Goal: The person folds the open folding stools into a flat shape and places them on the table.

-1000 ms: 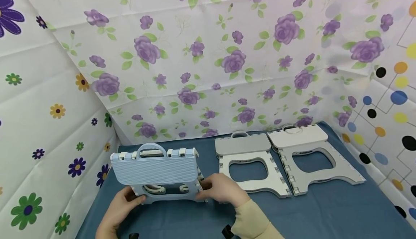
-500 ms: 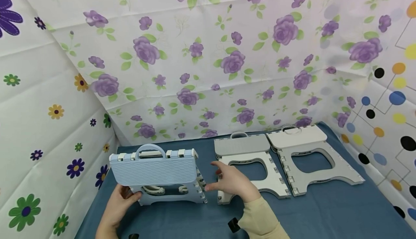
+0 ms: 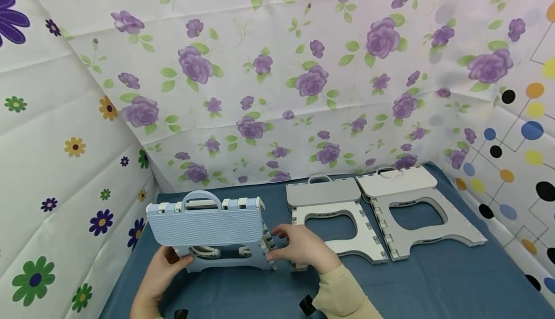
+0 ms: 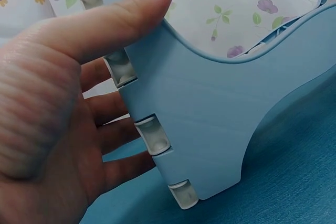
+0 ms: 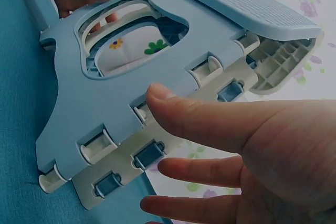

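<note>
A light blue folding stool (image 3: 208, 225) with cream hinge parts stands partly folded on the table, its handle on top. Its textured top panel hangs over the oval opening in the front leg panel. My left hand (image 3: 157, 276) grips the stool's left edge; in the left wrist view the thumb (image 4: 121, 22) lies on the front panel and the fingers go behind the edge. By the right edge is my right hand (image 3: 305, 247), its thumb (image 5: 184, 114) at the hinged side and its other fingers stretched out. The right wrist view shows a gap between front and rear leg panels.
Two folded stools lie flat to the right: a grey and white one (image 3: 325, 193), and a white one (image 3: 399, 181) beyond it. Blue cloth (image 3: 433, 285) covers the table. Flowered and dotted sheets hang behind and at both sides.
My right hand first moved off the stool's right edge to the right, then came back to that edge. My left hand stays on the left edge. The stool has hardly moved.
</note>
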`<action>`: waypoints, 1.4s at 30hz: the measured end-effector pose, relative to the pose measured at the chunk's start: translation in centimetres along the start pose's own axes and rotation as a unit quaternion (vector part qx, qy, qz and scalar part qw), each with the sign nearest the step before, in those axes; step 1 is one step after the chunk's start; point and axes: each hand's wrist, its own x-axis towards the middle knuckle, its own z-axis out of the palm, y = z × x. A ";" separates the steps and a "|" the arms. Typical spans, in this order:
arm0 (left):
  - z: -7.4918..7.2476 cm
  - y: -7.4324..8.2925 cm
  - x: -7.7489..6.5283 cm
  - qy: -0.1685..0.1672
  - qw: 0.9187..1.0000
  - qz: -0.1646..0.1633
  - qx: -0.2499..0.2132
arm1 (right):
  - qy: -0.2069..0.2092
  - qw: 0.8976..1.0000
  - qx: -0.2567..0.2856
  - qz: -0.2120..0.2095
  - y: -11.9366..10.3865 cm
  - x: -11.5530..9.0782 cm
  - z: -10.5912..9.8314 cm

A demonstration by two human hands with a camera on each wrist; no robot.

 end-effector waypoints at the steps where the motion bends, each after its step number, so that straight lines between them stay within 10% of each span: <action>1: 0.0 0.0 0.1 0.000 1.000 0.000 0.000 | 0.002 1.000 0.001 -0.001 0.0 0.0 0.0; 42: 0.1 -0.3 0.0 0.020 1.000 -0.006 -0.009 | 0.021 0.999 -0.042 0.008 -0.1 0.8 2.3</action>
